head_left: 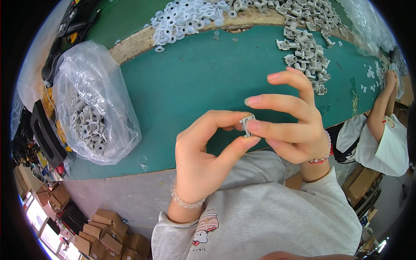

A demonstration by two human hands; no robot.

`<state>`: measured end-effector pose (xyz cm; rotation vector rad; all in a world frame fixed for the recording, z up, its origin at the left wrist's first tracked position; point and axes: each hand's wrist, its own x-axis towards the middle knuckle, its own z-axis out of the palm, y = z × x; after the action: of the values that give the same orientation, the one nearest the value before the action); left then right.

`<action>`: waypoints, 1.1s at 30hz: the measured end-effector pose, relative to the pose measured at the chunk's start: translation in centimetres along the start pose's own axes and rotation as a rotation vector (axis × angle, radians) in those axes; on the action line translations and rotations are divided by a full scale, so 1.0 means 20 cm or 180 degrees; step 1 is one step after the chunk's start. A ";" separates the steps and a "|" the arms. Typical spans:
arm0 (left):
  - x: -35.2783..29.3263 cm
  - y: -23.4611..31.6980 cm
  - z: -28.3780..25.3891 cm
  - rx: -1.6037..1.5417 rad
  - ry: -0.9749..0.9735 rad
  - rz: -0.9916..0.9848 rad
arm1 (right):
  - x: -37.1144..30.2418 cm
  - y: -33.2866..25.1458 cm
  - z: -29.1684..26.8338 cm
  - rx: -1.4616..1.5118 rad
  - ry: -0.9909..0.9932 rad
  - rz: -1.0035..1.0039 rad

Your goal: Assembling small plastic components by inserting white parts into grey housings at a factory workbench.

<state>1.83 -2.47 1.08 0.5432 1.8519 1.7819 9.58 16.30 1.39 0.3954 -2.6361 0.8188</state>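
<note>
Between my two hands, above the near edge of the green table, is a small grey plastic fitting (247, 124). My left hand (208, 151) pinches it between thumb and forefinger. The thumb and forefinger of my right hand (299, 130) press against its right side, while other fingers are raised and spread. Part of the fitting is hidden behind my fingertips. Ahead to the right lies a heap of similar grey fittings (310, 56). Far ahead is a pile of translucent white discs (182, 19) with holes in the middle.
At left on the green table (173, 78) stands a clear plastic bag (102, 65) containing several grey parts. A wooden strip (130, 45) crosses the far side. At the right a co-worker's arm (381, 108) reaches toward small white pieces. Cardboard boxes (104, 229) are stacked at lower left.
</note>
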 end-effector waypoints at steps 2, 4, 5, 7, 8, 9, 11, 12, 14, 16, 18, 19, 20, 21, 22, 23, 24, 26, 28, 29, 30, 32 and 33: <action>-0.02 -0.01 0.00 -0.0457 -0.0189 -0.0124 | -0.01 0.01 -0.01 0.0278 -0.0121 -0.0084; -0.02 0.00 -0.01 -0.0624 -0.0256 -0.0142 | -0.03 0.00 0.01 0.0610 0.0023 0.0014; -0.02 0.00 -0.01 -0.0794 -0.0324 -0.0160 | -0.03 0.00 0.02 0.0940 0.0166 0.0113; -0.01 0.01 -0.01 -0.0819 -0.0352 -0.0075 | -0.04 -0.02 0.04 0.1045 0.0347 0.0233; 0.00 0.01 -0.02 -0.0840 -0.0371 0.0006 | -0.03 -0.03 0.05 0.1158 0.0526 0.0349; -0.01 0.02 -0.02 -0.0839 -0.0377 0.0012 | -0.03 -0.04 0.04 0.1152 0.0531 0.0347; -0.01 0.02 -0.03 -0.0831 -0.0370 -0.0055 | -0.02 -0.04 0.04 0.0671 0.0198 0.0083; -0.02 0.01 -0.04 -0.0833 -0.0370 -0.0047 | -0.01 -0.04 0.04 0.0581 0.0101 0.0014; -0.03 0.00 -0.06 -0.0744 -0.0289 -0.0145 | 0.00 -0.06 0.04 0.0600 0.0067 0.0091; -0.04 0.01 -0.08 -0.0635 -0.0251 -0.0067 | 0.03 -0.07 0.03 0.0613 0.0029 0.0167; -0.04 0.02 -0.11 -0.0253 -0.0005 0.0235 | 0.08 -0.08 -0.02 0.0315 -0.0097 0.0029; -0.05 0.03 -0.13 0.0009 0.0197 0.0473 | 0.10 -0.07 -0.04 0.0199 -0.0049 0.0068; -0.04 0.06 -0.16 0.0341 0.0451 0.0586 | 0.13 -0.06 -0.06 0.0073 0.0002 0.0128; -0.05 0.10 -0.21 0.0675 0.0700 0.0853 | 0.17 -0.07 -0.07 -0.0029 0.0210 0.0195; -0.06 0.11 -0.25 0.0962 0.1081 0.1157 | 0.21 -0.06 -0.09 -0.0183 0.0295 0.0288; -0.07 0.11 -0.32 0.1130 0.1525 0.1362 | 0.25 -0.05 -0.09 -0.0318 0.0372 0.0360; -0.06 0.13 -0.38 0.1629 0.2000 0.1517 | 0.29 -0.03 -0.08 -0.0535 0.0578 0.0298; -0.04 0.16 -0.51 0.2794 0.2761 0.1369 | 0.38 0.07 -0.02 -0.1258 0.0756 0.0044; 0.00 0.18 -0.55 0.3396 0.2719 0.1366 | 0.48 0.06 0.02 -0.1531 0.0829 -0.0028; 0.01 0.16 -0.57 0.3287 0.2733 0.1428 | 0.51 0.06 0.02 -0.1554 0.0746 -0.0046; 0.01 0.15 -0.58 0.3185 0.2744 0.1492 | 0.53 0.08 0.03 -0.1572 0.0669 -0.0062; 0.02 0.14 -0.55 0.3178 0.2568 0.1620 | 0.55 0.39 0.14 -0.1461 0.2110 -0.1895; 0.01 0.12 -0.54 0.3231 0.2446 0.1675 | 0.54 0.25 0.09 -0.1483 0.1298 -0.1030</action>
<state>-5.01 -10.80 3.61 0.8108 3.4358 1.2558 -2.42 17.41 2.03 0.4514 -2.2049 0.1479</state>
